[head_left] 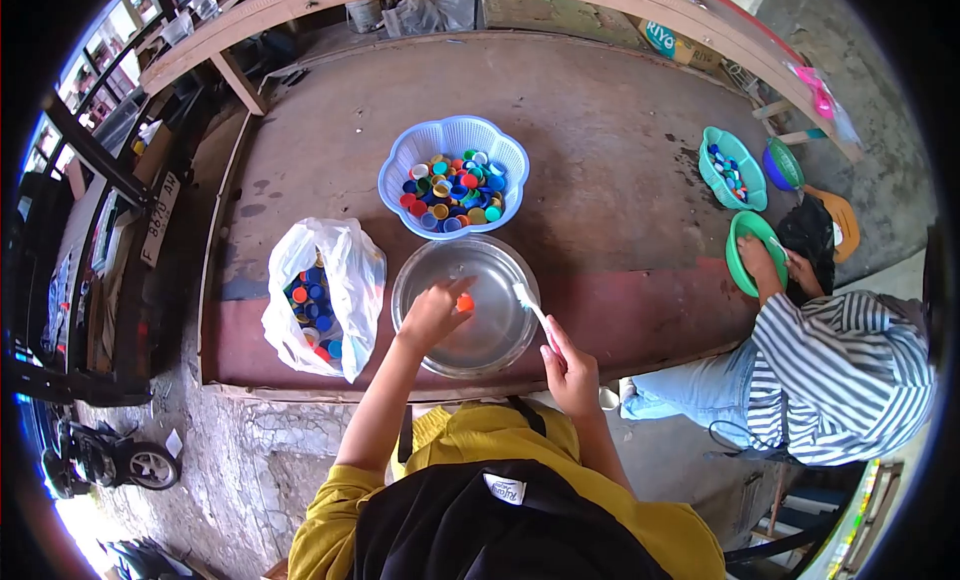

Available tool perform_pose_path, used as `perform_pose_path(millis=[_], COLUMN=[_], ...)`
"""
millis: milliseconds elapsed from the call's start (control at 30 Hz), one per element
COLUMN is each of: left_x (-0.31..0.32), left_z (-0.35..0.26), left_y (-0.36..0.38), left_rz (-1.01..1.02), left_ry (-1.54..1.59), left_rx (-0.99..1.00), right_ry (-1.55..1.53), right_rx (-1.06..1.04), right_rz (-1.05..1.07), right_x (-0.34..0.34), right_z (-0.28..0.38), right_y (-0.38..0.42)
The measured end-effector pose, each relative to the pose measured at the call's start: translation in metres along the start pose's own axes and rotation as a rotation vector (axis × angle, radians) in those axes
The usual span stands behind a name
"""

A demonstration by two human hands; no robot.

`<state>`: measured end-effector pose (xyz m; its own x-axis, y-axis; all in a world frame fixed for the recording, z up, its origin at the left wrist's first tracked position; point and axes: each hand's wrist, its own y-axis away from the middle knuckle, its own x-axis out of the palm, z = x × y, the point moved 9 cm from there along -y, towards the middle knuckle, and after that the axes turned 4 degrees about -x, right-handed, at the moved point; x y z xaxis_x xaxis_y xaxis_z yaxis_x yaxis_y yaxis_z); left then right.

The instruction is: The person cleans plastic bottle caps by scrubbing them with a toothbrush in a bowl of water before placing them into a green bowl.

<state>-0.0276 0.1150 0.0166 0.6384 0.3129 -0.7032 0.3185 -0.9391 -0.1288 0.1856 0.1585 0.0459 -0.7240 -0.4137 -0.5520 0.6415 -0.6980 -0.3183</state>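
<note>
The left hand [432, 315] is reaching into the steel bowl [420, 325]; its fingers are pinching together around an orange bottle cap [465, 302], which is sitting over the middle of the bowl. The right hand [568, 368] is staying at the right rim of the steel bowl; its fingers are closing around the handle of a toothbrush [530, 308], and the brush head is pointing inward over the bowl, just beside the orange cap. I cannot tell if the brush is touching the cap.

Just behind the steel bowl a blue basket [400, 165] is standing on the wooden platform [600, 140]; it is holding many bottle caps [455, 192] in red, blue, green and yellow. To the left of the steel bowl a white plastic bag [345, 280] is lying open; more caps, mostly blue and red, are showing inside it.

Well to the right of the steel bowl another person in a striped shirt [840, 360] is bending over a green bowl [742, 255], with both hands inside it; behind that a teal basket [745, 165] is holding a few caps.
</note>
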Motion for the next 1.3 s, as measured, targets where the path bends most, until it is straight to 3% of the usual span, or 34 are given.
perform_pose_path(millis=[33,133,267,333,367,467,600,633,733,767,900,1000,1133,1300], left_x=[0.003,-0.038,-0.057,-0.024,0.012,0.009,-0.053,-0.057,-0.006,0.009,-0.003,0.017,0.035,0.042], left_z=[0.002,-0.036,-0.042,-0.022,0.003,-0.007,-0.052,-0.048,-0.006,-0.004,-0.006,0.017,0.03,0.027], left_y=[0.0,-0.004,0.003,0.005,0.006,0.002,-0.002,-0.001,0.001,0.002,0.0,0.005,0.021,0.035], left_rz=[0.023,-0.13,-0.251,-0.192,0.05,-0.013,-0.252,-0.286,-0.093,-0.02,-0.298,-0.31,-0.331,-0.366], left_ry=[-0.037,0.064,0.331,0.204,-0.229,-0.06,0.143,0.305,0.078,-0.084,0.697,1.248,1.499,1.557], left_rx=[-0.053,0.044,-0.012,0.041,-0.139,-0.098,0.032,-0.027,-0.147,-0.081,-0.216,-0.214,-0.308,-0.246], right_ry=[0.002,-0.005,-0.029,-0.078,-0.103,-0.097,-0.069,-0.08,-0.093,-0.068,-0.108,-0.192,-0.349,-0.366], right_rx=[-0.007,-0.037,-0.12,-0.1,-0.091,-0.137,-0.142,-0.153,-0.155,-0.156,-0.159,-0.17,-0.076,-0.084], right_rz=[0.014,0.031,0.045,0.055,0.059,0.048,0.047,0.041,0.047,0.061,0.017,0.026,0.164,0.314], right_x=[-0.002,-0.006,-0.006,-0.004,-0.003,-0.005,-0.015,-0.017,-0.015,-0.012,-0.007,-0.001,0.023,0.055], right_z=[-0.001,-0.005,-0.005,-0.005,-0.005,0.0,-0.004,-0.003,-0.004,-0.003,-0.003,0.003,0.004,0.0], right_y=[0.0,0.003,-0.005,-0.011,-0.013,-0.021,-0.03,-0.033,-0.041,-0.044,-0.047,-0.05,-0.04,-0.034])
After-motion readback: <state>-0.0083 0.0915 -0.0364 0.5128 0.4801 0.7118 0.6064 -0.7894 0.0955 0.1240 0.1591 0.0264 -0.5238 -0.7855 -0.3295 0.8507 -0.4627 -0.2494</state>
